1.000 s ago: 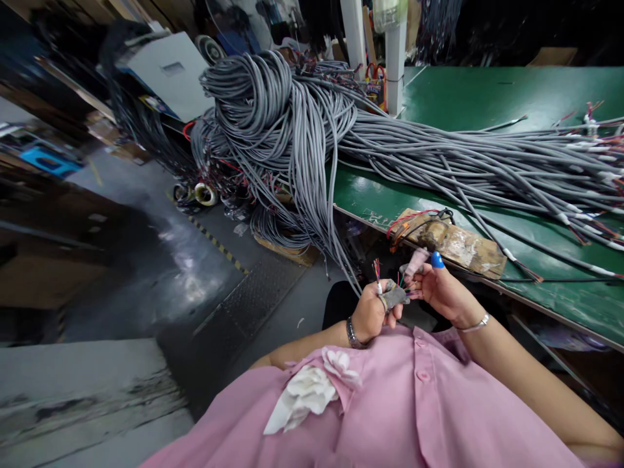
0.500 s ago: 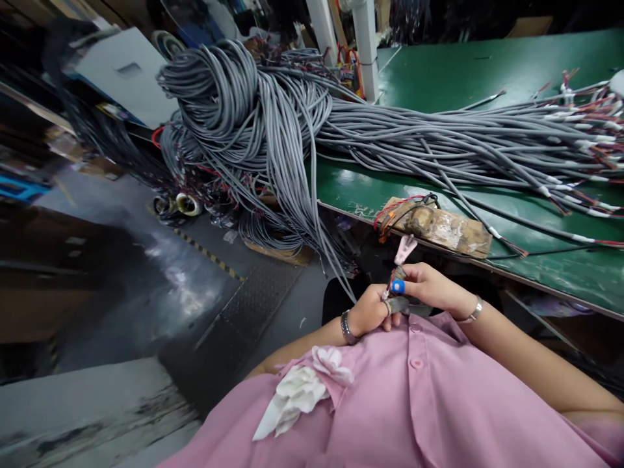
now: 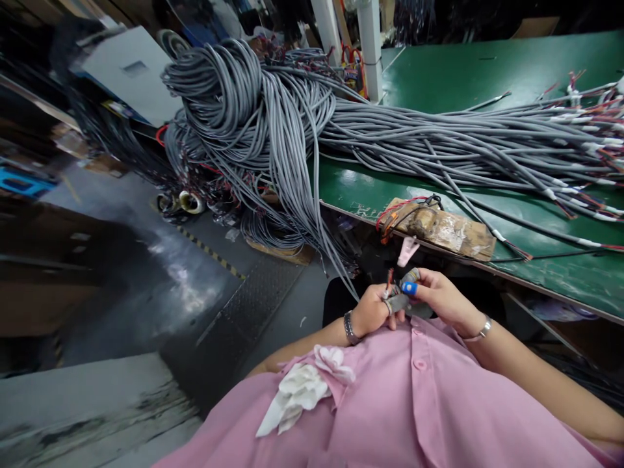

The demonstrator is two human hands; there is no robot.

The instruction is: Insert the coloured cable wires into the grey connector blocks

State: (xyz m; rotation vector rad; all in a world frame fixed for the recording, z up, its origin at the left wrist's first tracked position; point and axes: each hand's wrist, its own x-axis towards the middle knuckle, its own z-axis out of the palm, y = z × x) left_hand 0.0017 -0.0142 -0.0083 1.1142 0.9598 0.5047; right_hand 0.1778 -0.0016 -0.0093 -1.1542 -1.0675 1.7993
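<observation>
My left hand [image 3: 371,312] is closed around the end of a grey cable [image 3: 348,281] that runs down from the big bundle. Bare reddish wires [image 3: 390,278] stick up out of its grip. Just to the right, my right hand [image 3: 441,300] has thumb and forefinger pinched together; whatever lies between them is too small to make out. Blue tape wraps the right thumb, and greyish wrapping covers fingers on both hands. A pink clip [image 3: 407,251] hangs at the bench edge above the hands, fixed near a tape-covered wooden block [image 3: 451,235].
A thick bundle of grey cables [image 3: 390,133] lies across the green bench [image 3: 487,65], its stripped ends to the right. Coiled cables [image 3: 219,84] are heaped on the left. A white post [image 3: 370,55] rises from the bench. Cable rolls [image 3: 191,202] sit on the floor.
My right hand has drawn a little to the right, off the wires, whose tips now show above the left hand. My left hand keeps its hold on the cable.
</observation>
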